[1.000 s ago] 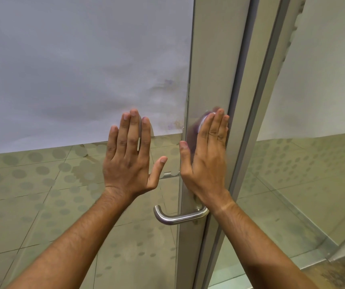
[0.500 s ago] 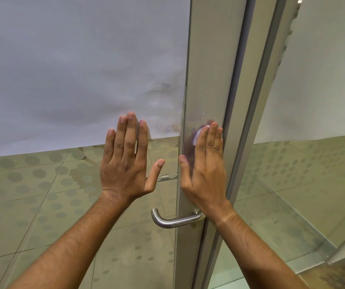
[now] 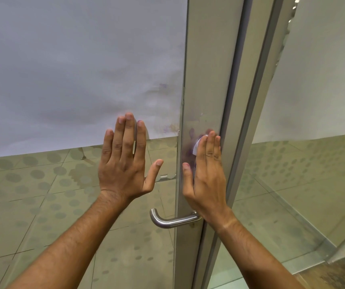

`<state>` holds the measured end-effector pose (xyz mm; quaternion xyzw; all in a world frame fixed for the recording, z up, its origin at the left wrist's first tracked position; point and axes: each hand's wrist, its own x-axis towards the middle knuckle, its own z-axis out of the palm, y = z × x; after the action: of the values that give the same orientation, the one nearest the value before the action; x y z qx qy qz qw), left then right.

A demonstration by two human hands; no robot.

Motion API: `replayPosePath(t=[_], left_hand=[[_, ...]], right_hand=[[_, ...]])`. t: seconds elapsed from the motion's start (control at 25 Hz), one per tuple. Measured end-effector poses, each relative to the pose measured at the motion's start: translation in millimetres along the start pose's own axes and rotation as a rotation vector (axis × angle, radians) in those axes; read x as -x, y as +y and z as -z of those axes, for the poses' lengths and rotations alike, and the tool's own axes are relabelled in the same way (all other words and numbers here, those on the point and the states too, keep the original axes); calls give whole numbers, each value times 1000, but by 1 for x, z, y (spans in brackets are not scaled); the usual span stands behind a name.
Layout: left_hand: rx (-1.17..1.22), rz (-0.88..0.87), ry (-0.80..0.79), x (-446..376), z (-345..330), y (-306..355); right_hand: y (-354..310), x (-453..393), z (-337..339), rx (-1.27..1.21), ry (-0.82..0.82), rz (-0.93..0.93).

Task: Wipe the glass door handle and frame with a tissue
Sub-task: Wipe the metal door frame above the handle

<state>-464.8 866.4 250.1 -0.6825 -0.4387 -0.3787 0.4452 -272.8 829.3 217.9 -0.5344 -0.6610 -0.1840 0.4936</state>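
A tall brushed-metal door frame [image 3: 207,80] runs down the middle of the view, with a curved steel lever handle [image 3: 172,221] low on its left side. My right hand [image 3: 206,176] lies flat against the frame above the handle, pressing a white tissue [image 3: 196,147] whose edge shows beside my fingers. My left hand [image 3: 125,161] rests flat on the glass door pane [image 3: 73,195] left of the frame, fingers spread, holding nothing.
The pane's upper part is frosted white [image 3: 73,59]; below it a dotted film shows a tiled floor. Right of the frame, another glass panel [image 3: 313,163] angles away. A dark floor mat [image 3: 338,276] lies at the bottom right.
My right hand has slid down the frame with the tissue, ending closer to the handle. My left hand stays flat on the glass.
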Motion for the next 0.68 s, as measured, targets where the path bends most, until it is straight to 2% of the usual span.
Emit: replayPosePath(t=[0.12, 0.28, 0.68], left_hand=[[-10, 2, 2, 0, 0, 0], [-17, -1, -3, -1, -1, 0], [-13, 3, -8, 0, 0, 1]], right_hand=[[-5, -6, -2, -71, 58, -36], [-2, -1, -2, -39, 100, -29], [-11, -5, 3, 20, 64, -15]])
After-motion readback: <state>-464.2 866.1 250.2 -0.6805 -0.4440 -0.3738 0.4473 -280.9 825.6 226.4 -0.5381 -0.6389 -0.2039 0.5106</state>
